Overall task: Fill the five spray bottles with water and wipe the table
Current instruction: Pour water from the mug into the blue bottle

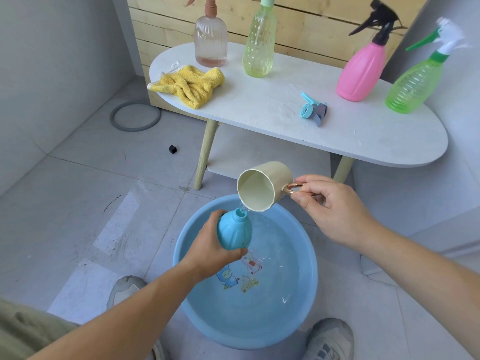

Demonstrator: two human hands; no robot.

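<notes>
My left hand grips an uncapped blue spray bottle over a blue basin holding water. My right hand pinches the copper handle of a cream cup, which is tipped so that water runs into the bottle's neck. The bottle's blue spray head lies on the white table. Also standing on the table are a clear pink bottle, a pale green bottle, a pink bottle and a bright green bottle. A yellow cloth lies crumpled at the table's left end.
The table stands against a wooden slat wall and has a lower shelf. A grey ring and a small black cube lie on the tiled floor to the left. My shoes flank the basin.
</notes>
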